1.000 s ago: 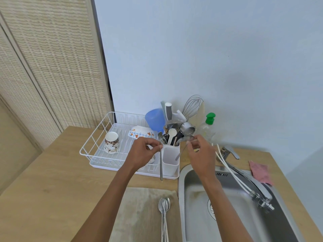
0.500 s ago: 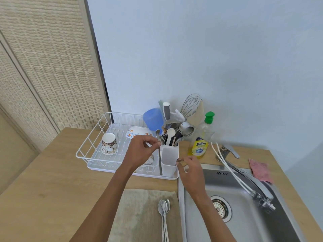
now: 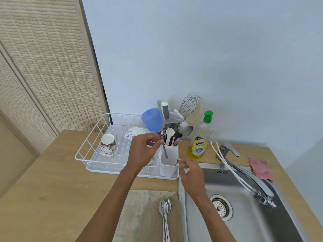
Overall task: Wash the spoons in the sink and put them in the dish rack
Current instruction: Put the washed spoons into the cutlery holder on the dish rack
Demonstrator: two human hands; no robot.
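Observation:
My left hand (image 3: 143, 151) pinches a metal spoon (image 3: 164, 151) near its bowl, handle hanging down in front of the white cutlery holder (image 3: 168, 165) on the dish rack (image 3: 94, 154). My right hand (image 3: 191, 175) hovers at the sink's (image 3: 244, 220) back left corner, fingers apart and holding nothing. A thin metal handle tip pokes out just beside its fingertips. Two or three more spoons (image 3: 164, 213) lie together on a beige cloth (image 3: 141, 215) left of the sink.
The rack holds a patterned cup (image 3: 108, 144), a bowl (image 3: 135, 132) and a blue cup (image 3: 152, 118); the holder is crammed with utensils and a whisk (image 3: 189, 103). A dish soap bottle (image 3: 200, 138), a tap (image 3: 248, 177) with white hoses and a pink sponge cloth (image 3: 259, 167) stand around the sink.
My right hand has dropped from the holder's top down to the sink's corner. My left hand has kept the spoon by the holder, and the view has shifted slightly.

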